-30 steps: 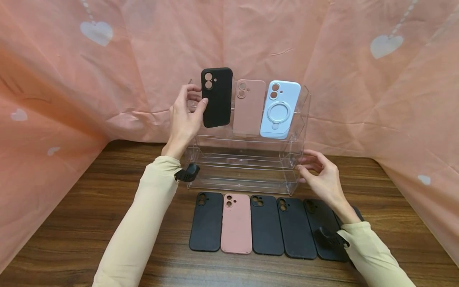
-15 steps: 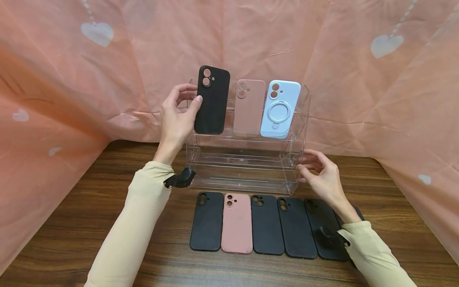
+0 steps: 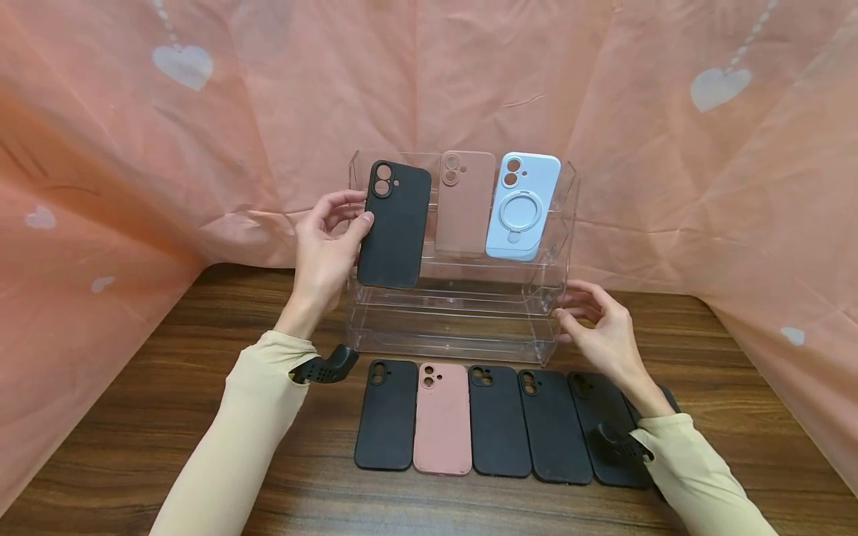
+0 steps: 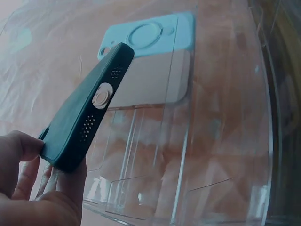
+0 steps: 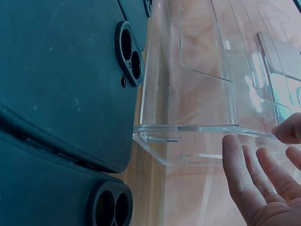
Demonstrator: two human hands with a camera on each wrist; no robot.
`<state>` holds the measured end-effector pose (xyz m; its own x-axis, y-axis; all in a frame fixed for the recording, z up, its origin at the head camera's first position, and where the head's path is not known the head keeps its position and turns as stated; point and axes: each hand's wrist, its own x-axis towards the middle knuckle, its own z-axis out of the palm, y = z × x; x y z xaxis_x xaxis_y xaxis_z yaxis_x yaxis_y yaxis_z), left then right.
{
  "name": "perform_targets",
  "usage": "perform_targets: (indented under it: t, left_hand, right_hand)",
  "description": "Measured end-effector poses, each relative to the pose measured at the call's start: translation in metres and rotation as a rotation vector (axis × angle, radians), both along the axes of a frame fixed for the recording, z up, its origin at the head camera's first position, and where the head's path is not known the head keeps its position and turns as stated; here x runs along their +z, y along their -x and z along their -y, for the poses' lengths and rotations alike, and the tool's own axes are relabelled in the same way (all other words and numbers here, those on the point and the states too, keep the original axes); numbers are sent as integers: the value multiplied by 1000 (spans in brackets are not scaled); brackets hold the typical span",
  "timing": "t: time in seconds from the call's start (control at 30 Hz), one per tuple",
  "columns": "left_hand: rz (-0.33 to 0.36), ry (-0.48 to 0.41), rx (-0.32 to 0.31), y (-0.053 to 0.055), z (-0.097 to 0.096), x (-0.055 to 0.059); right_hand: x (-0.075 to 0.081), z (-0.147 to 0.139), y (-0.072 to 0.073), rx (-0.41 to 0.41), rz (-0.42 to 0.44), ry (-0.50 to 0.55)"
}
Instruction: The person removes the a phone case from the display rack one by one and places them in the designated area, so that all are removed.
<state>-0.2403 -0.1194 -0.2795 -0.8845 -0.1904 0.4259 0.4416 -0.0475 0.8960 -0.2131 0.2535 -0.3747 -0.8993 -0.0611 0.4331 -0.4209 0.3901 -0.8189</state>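
The matte black phone case with two round camera holes [image 3: 394,223] has just dropped: half a second ago its lower end stood about level with the lip of the upper tier, and now that end reaches down before the middle tier of the clear plastic stepped stand [image 3: 449,346]. It seems still carried rather than seated, since the left hand [image 3: 325,249] pinches its left edge between thumb and fingers, tilting it slightly. The right hand [image 3: 606,331] keeps its place at the stand's right side, fingers relaxed and parted; whether they touch the panel, one cannot tell.

On the upper tier lean a dusty-pink phone case [image 3: 464,212] and, right of it, a pale blue phone case with a raised ring [image 3: 523,212]; neither has visibly changed place. The gap left of the pink one appears unfilled.

The stand sits toward the back edge of the dark wood-grain desk [image 3: 154,372], between its two back corners. In front of it, on the near-edge side, a side-by-side row of flat phone cases [image 3: 499,428] lies face down, black except for one pink; the rightmost is partly hidden by the right wrist. Behind the desk and along both side edges hangs creased peach fabric [image 3: 268,134] printed with white hearts [image 3: 183,65].
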Motion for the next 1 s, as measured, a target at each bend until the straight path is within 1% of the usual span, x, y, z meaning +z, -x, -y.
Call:
perform_targets:
  t: [0.07, 0.2, 0.3, 0.37, 0.5, 0.67, 1.0]
  left_hand:
    - [11, -20, -10, -2, -1, -3]
    - [29, -85, -61, -8, -3, -10]
    - [41, -104, -87, -13, -4, -13]
    - [56, -96, -90, -17, -3, -16]
    - [96, -61, -77, -23, 0, -22]
    - [135, -29, -76, -31, 5, -32]
    - [239, -18, -148, -51, 19, -58]
  right_hand:
    - [-1, -1, 0, 0, 4, 4]
    - [-2, -2, -1, -2, 4, 7]
    - [-3, -3, -2, -5, 3, 7]
    - [-3, -4, -2, -6, 1, 6]
    - [-2, -4, -2, -2, -1, 14]
    - [-2, -4, -2, 6, 3, 24]
    - [-2, -2, 2, 18, 12, 28]
